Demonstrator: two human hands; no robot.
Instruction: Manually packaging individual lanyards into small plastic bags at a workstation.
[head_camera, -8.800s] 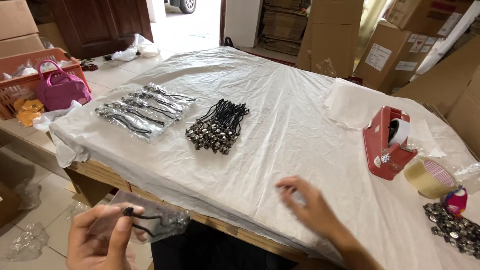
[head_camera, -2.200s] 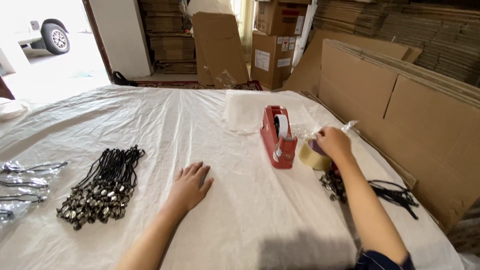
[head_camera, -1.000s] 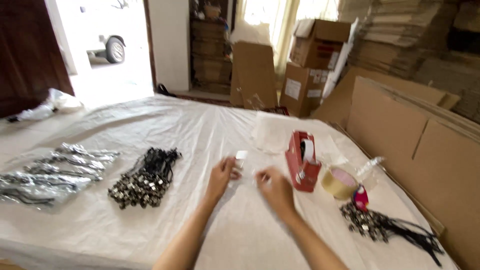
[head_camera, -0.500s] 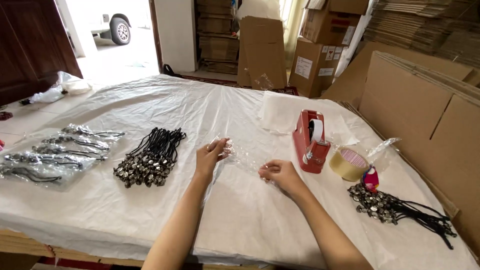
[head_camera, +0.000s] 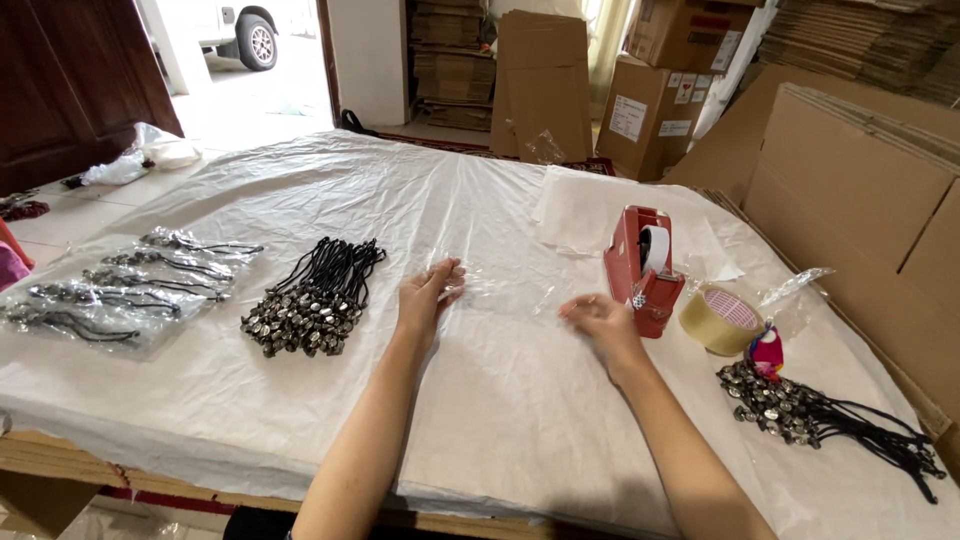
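Both hands pinched a clear plastic bag (head_camera: 495, 285) flat on the table sheet (head_camera: 300, 190), left hand (head_camera: 428, 297) at its left end, right hand (head_camera: 598, 320) right, long axis running left-right between them.

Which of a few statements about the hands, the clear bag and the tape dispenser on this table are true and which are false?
1. Both hands touch a clear plastic bag. True: left hand, right hand.
2. The tape dispenser is blue. False: it is red.
3. A tape roll lies right of the dispenser. True.
4. The black cord bundle lies under the left hand. False: it lies apart, to its left.
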